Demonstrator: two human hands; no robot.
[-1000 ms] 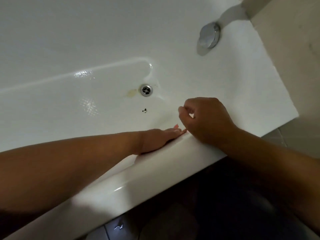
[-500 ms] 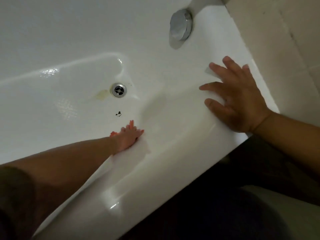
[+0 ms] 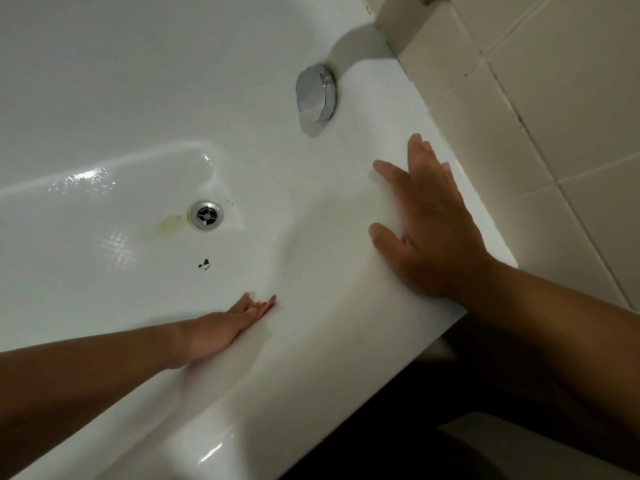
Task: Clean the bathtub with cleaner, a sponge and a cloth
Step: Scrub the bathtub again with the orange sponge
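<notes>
Plainly flat, fingers straight: left hand on bathtub inner wall, right hand on its rim.

Right hand: fist beside left hand a second ago, now opened, fingers spread flat on tub end near tiles. Left hand slid off rim, down inner wall.

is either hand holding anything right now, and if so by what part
Nothing is gripped. The left hand lies flat against the inner wall of the bathtub; the right hand lies flat, fingers spread, on its end slope.
</notes>
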